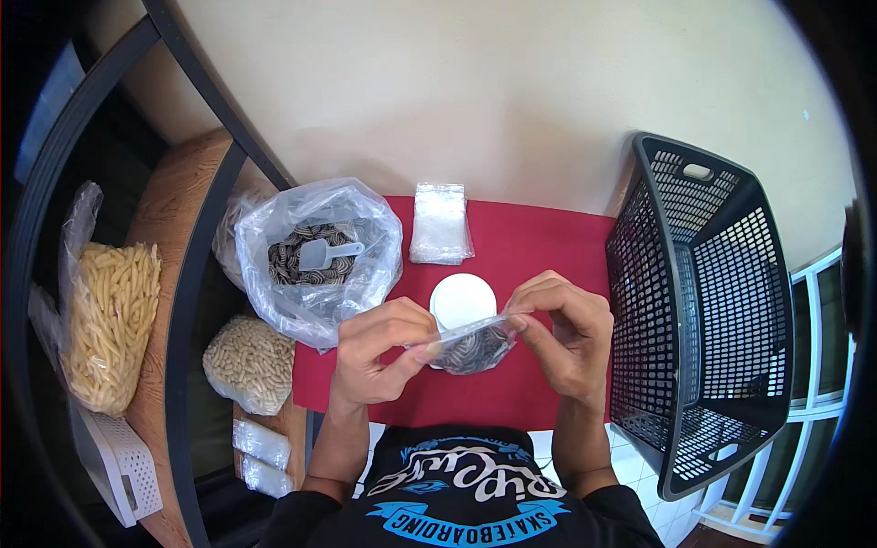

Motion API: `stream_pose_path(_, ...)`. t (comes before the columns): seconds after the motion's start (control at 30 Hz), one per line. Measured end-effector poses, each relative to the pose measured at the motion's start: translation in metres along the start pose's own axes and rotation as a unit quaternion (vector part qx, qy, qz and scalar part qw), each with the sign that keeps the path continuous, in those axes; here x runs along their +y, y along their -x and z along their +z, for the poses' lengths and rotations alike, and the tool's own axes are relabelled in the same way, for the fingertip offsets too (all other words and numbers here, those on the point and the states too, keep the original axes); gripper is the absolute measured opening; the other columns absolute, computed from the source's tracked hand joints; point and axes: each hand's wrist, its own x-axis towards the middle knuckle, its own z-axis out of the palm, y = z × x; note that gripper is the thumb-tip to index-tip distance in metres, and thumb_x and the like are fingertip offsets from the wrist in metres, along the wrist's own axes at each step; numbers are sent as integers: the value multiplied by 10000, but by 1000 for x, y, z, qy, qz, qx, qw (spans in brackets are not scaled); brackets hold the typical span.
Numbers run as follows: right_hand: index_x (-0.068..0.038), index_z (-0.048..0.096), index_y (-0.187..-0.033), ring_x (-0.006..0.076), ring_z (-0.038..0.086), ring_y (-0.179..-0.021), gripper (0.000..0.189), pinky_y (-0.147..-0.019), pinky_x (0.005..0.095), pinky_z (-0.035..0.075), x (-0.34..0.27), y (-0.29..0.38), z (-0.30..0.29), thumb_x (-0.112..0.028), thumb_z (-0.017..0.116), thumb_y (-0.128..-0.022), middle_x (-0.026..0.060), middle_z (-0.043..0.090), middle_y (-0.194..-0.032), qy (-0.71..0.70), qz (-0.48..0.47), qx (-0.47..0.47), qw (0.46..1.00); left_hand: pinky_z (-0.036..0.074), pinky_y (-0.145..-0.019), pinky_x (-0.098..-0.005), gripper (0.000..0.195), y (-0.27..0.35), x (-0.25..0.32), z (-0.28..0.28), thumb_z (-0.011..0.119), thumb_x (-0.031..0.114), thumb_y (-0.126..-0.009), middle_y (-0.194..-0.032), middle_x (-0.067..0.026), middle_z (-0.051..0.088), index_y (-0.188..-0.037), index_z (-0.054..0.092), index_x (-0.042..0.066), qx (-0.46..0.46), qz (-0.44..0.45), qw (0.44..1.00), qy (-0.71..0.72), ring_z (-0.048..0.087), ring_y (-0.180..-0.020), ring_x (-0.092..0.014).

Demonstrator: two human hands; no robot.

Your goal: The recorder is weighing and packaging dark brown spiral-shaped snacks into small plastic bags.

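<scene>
A small clear plastic bag of dark striped spiral pieces [473, 351] hangs between my hands over the red tabletop. My left hand [387, 351] pinches one end of its top edge, and my right hand [563, 335] pinches the other end. Behind the bag, partly covered by it, sits a round white lid or dish [463, 300]. Up and to the left, a large open plastic bag [370, 274] holds more of the striped pieces, with a translucent scoop [329, 254] lying on them. A stack of flat clear bags [438, 226] lies near the wall.
A black perforated plastic basket [685, 315] stands at the right. On the left, a wooden shelf [181, 178] bears a bag of yellow twisted pieces [113, 322] and a white perforated basket [123, 466]. Below are a bag of beige pieces [250, 363] and packs of clear bags [262, 455].
</scene>
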Motion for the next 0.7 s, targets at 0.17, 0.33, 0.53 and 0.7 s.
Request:
stream_pose_path(0.17,-6,700,-886,232,670,-804,134,-752,349,521,-6,-4,-7,16,763,-770,91,713,-843,79,-24,-74,994,520,-588,-334,57,-2,5,-12,701,-38,-771,-763,-116,652,-798,652,-25,-35,41,996,-66,659,-673,-251)
stream_pose_path(0.33,-43,670,-920,251,622,-905,181,-805,395,474,-20,-6,6,-49,764,-765,71,662,-895,204,-117,-204,950,509,-586,-332,109,-9,10,-10,746,-30,-699,-751,-121,646,-771,664,-37,-117,63,985,-108,649,-664,-263)
stream_pose_path(0.53,-40,587,-866,277,569,-785,160,-744,390,458,-17,2,23,-67,709,-766,76,550,-802,171,-114,-272,940,411,-565,-387,124,1,13,-16,773,-14,-729,-719,-101,581,-765,654,-24,-181,27,981,-61,550,-628,-278)
stream_pose_path(0.7,-43,554,-861,275,556,-761,194,-702,396,452,-15,10,34,-97,712,-763,94,526,-818,125,-131,-328,927,375,-546,-391,237,8,20,-23,788,88,-788,-669,-89,505,-714,579,3,-265,-11,964,-16,493,-588,-277)
